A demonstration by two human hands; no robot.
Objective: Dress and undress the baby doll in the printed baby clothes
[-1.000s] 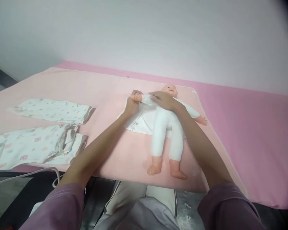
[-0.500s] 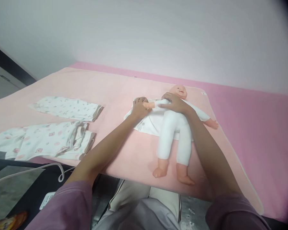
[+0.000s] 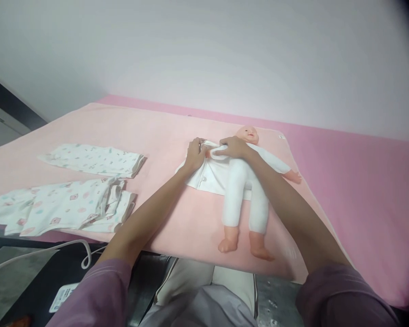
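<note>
A baby doll (image 3: 248, 175) with a white cloth body and bare plastic head, hands and feet lies face up, its feet pointing towards me. Under it and to its left spreads a white baby shirt (image 3: 213, 175) with a small snap near the lower edge. My left hand (image 3: 195, 154) has its fingers closed on the shirt's upper left part, beside the doll's hand (image 3: 209, 153). Across the doll's upper chest reaches my right hand (image 3: 233, 147), its fingers bent round the doll's arm (image 3: 219, 152). Cloth partly covers that arm's end.
Folded printed baby clothes lie at the left: a smaller piece (image 3: 93, 159) behind a larger one (image 3: 68, 202). A peach mat (image 3: 170, 131) covers much of the pink table surface (image 3: 368, 190). Below the front left edge hangs a white cable (image 3: 54, 247). A wall rises behind.
My left hand has shifted from lying spread by the doll's hand to pinching the shirt, which is now lifted around that hand. My right hand has moved slightly left along the arm.
</note>
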